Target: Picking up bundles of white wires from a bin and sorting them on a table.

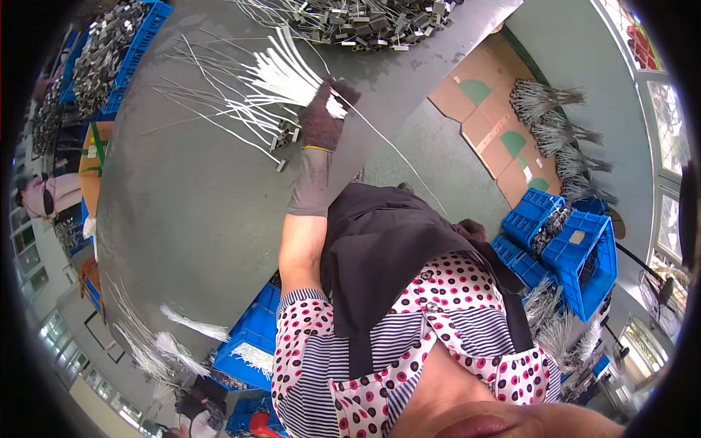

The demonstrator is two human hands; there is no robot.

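My left hand (321,120), in a dark glove, is closed around a bundle of white cables (292,77) above the grey table. Their thick white ends fan out toward the far left. Loose thin cables with small connectors (281,165) lie beside and under my wrist. One long white cable (394,148) runs from my left hand down to the right. It leads to my right hand (471,231), also dark-gloved and low beside the black apron. The right fingers are partly hidden, but look closed at the cable's end.
On the grey table (182,219), a heap of cables with metal connectors (365,25) lies at the far edge. Blue crates (584,263) stand on the right, near cardboard sheets (504,135) and cable bundles (551,102). Another blue crate (139,55) is at far left.
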